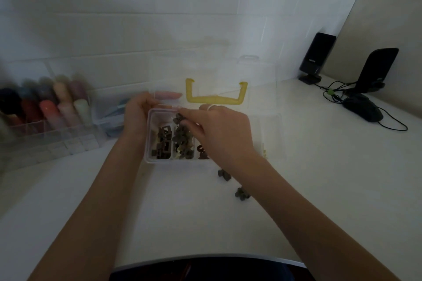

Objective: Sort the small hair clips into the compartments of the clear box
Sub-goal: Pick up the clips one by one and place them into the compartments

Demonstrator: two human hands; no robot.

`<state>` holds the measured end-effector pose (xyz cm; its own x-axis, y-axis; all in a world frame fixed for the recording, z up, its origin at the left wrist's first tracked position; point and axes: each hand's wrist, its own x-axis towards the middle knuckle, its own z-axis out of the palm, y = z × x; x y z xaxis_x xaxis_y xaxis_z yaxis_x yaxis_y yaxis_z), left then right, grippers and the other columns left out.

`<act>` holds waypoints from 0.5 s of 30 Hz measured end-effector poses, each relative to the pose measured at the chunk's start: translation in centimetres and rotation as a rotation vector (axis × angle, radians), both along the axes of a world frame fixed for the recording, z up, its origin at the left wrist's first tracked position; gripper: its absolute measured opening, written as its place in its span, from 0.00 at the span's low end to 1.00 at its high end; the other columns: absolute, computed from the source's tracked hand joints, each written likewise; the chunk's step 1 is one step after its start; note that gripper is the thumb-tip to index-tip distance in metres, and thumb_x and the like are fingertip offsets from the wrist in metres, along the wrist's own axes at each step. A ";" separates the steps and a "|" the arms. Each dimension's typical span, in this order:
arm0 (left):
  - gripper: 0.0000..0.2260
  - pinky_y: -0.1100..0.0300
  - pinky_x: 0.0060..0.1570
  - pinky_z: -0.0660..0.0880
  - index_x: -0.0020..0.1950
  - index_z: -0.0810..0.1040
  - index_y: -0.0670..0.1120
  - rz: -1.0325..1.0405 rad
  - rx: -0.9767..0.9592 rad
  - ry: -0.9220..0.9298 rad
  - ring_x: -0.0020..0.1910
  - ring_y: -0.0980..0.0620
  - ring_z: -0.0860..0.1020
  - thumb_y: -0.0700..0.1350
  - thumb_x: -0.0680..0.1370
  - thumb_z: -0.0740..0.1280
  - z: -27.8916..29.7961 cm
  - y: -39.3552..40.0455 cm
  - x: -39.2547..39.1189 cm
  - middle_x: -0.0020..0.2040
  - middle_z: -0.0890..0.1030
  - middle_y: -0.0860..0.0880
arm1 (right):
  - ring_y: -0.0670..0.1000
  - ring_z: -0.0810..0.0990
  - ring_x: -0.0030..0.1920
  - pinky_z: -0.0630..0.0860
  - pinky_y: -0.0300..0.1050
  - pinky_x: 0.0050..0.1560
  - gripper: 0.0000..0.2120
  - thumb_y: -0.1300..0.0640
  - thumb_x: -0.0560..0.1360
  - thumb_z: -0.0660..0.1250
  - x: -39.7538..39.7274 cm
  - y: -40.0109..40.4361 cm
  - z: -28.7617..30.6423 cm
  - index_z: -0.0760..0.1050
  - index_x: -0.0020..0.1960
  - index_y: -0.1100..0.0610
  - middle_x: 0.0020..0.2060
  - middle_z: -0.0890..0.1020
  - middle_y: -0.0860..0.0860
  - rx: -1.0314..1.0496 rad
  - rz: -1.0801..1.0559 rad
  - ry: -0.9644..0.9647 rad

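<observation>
Our left hand (pixel 137 112) steadies the far left corner of the clear box (pixel 148 139) on the white counter (pixel 308 178), its grip closed on the rim there, while our right hand (pixel 225 131) reaches over the box with a small dark hair clip (pixel 179 118) pinched between fingertips above the second compartment from the left. Dark clips fill the left compartments, and two loose clips (pixel 223 174) lie on the counter just in front of the box, by our right forearm. A yellow handle (pixel 215 99) lies behind the box.
</observation>
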<state>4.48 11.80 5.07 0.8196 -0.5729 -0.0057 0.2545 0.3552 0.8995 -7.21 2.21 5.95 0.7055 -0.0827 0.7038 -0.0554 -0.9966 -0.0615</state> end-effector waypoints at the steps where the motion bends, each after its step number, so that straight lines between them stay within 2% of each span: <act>1: 0.17 0.63 0.32 0.76 0.35 0.85 0.42 0.004 0.014 0.008 0.29 0.47 0.78 0.45 0.61 0.58 -0.1 0.0 0.3 0.30 0.81 0.42 | 0.53 0.78 0.28 0.69 0.40 0.23 0.11 0.49 0.75 0.64 -0.3 -0.3 0.0 0.81 0.55 0.47 0.30 0.79 0.49 -0.015 0.009 0.020; 4: 0.16 0.55 0.43 0.76 0.37 0.85 0.41 0.030 0.037 0.027 0.37 0.42 0.78 0.45 0.61 0.59 -0.4 -0.2 0.9 0.38 0.81 0.38 | 0.45 0.75 0.28 0.71 0.39 0.24 0.14 0.50 0.78 0.60 -2.4 -1.6 0.3 0.77 0.62 0.46 0.31 0.79 0.44 0.063 0.000 -0.022; 6: 0.16 0.57 0.42 0.77 0.35 0.85 0.41 0.031 0.032 0.012 0.37 0.44 0.79 0.44 0.61 0.59 -0.6 -0.2 1.0 0.36 0.82 0.40 | 0.42 0.70 0.29 0.70 0.37 0.24 0.10 0.51 0.78 0.62 -4.7 -2.9 0.2 0.80 0.56 0.48 0.28 0.74 0.40 0.125 -0.008 -0.129; 8: 0.16 0.62 0.36 0.78 0.33 0.85 0.42 0.019 0.022 0.003 0.33 0.47 0.79 0.44 0.61 0.58 -0.6 -0.2 0.9 0.33 0.83 0.43 | 0.41 0.66 0.27 0.69 0.40 0.22 0.08 0.53 0.76 0.64 -7.1 -3.8 -0.8 0.82 0.44 0.52 0.26 0.69 0.39 0.112 0.066 -0.201; 11: 0.16 0.64 0.33 0.78 0.31 0.85 0.42 0.012 0.009 0.014 0.31 0.49 0.79 0.44 0.61 0.58 -0.4 -0.3 0.8 0.31 0.83 0.44 | 0.43 0.70 0.22 0.69 0.39 0.21 0.12 0.51 0.76 0.64 -9.2 -4.2 -3.5 0.81 0.38 0.53 0.25 0.77 0.43 -0.002 0.170 -0.091; 13: 0.16 0.64 0.33 0.78 0.31 0.85 0.43 0.010 0.022 0.016 0.31 0.49 0.80 0.45 0.61 0.58 -0.4 -0.3 0.7 0.31 0.83 0.44 | 0.46 0.75 0.22 0.69 0.37 0.22 0.12 0.47 0.76 0.63 -9.6 -4.1 -4.9 0.83 0.40 0.49 0.25 0.80 0.45 -0.058 0.132 0.009; 15: 0.16 0.63 0.35 0.78 0.31 0.85 0.43 0.008 0.022 0.013 0.32 0.48 0.79 0.45 0.61 0.58 -0.6 -0.2 0.7 0.31 0.83 0.44 | 0.46 0.76 0.22 0.66 0.34 0.24 0.13 0.43 0.73 0.62 -9.4 -3.8 -5.1 0.84 0.44 0.46 0.23 0.79 0.46 -0.050 0.057 0.087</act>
<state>5.22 11.56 4.51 0.8241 -0.5658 -0.0288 0.2633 0.3374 0.9038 -16.64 -1.64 0.83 0.7666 -0.0071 0.6421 -0.0020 -1.0000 -0.0087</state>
